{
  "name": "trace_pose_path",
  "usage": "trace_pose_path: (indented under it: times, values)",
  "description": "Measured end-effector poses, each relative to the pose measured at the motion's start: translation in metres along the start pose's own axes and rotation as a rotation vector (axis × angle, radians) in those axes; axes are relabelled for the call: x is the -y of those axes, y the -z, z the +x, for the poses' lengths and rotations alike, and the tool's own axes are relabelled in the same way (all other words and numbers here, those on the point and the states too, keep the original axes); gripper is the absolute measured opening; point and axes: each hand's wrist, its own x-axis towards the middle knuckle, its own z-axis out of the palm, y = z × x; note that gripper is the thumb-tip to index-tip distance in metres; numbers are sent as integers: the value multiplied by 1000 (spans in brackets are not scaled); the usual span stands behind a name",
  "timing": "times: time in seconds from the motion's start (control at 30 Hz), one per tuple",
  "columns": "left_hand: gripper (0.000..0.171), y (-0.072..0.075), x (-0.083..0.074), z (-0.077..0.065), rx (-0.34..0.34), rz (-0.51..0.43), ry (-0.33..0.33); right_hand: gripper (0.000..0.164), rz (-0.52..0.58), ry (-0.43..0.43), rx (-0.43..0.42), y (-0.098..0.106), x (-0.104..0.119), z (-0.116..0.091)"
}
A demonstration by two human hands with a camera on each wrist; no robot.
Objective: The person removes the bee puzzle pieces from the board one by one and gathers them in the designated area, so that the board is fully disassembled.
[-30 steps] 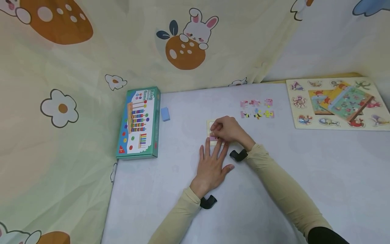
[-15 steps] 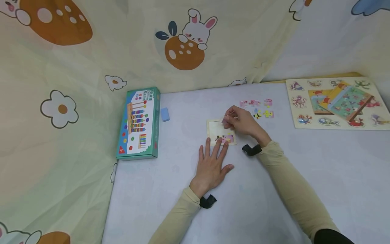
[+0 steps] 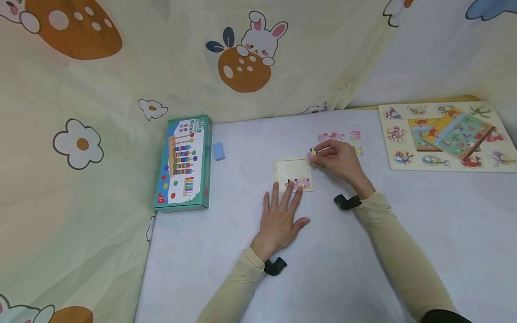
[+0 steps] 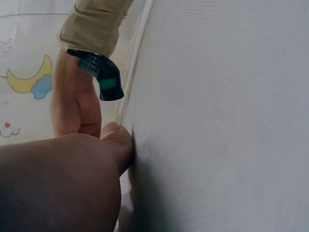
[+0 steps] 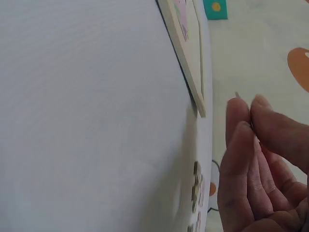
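In the head view, a small pale square puzzle tray point(image 3: 281, 165) lies on the white table, with pink puzzle pieces point(image 3: 302, 183) along its near side. My left hand point(image 3: 278, 226) lies flat with spread fingers, its fingertips at the tray's near edge and partly covering the pieces. Just beyond the tray's far right corner, my right hand point(image 3: 340, 162) pinches a small pink, yellow and black puzzle piece point(image 3: 311, 155) between thumb and fingers. Only a thin edge of that piece shows in the right wrist view, where the hand point(image 5: 263, 179) is off the table.
Loose puzzle pieces point(image 3: 336, 136) lie behind my right hand, which hides some of them. A green boxed game point(image 3: 183, 163) and a blue block point(image 3: 218, 151) are at the left. At far right, a sea-animal board point(image 3: 452, 164) bears two picture boards point(image 3: 464, 134).
My right hand has moved from over the tray to the right, past its far right corner, with a puzzle piece in its fingertips. The tray's inside is uncovered. My left hand stays put.
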Motion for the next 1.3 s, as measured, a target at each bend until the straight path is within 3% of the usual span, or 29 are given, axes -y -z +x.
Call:
trace_pose_path:
  times: [0.4,0.83,1.3]
  values:
    - [83,1,3,4,1,-22,-2,35,-93,8,38,20,-13,-15]
    - [72,3,3,11,-28,4,1,33,-218,25,77,26,-26,-19]
    - [68,3,3,11,-7,-121,60,36,-227,-30,66,26,-22,-19]
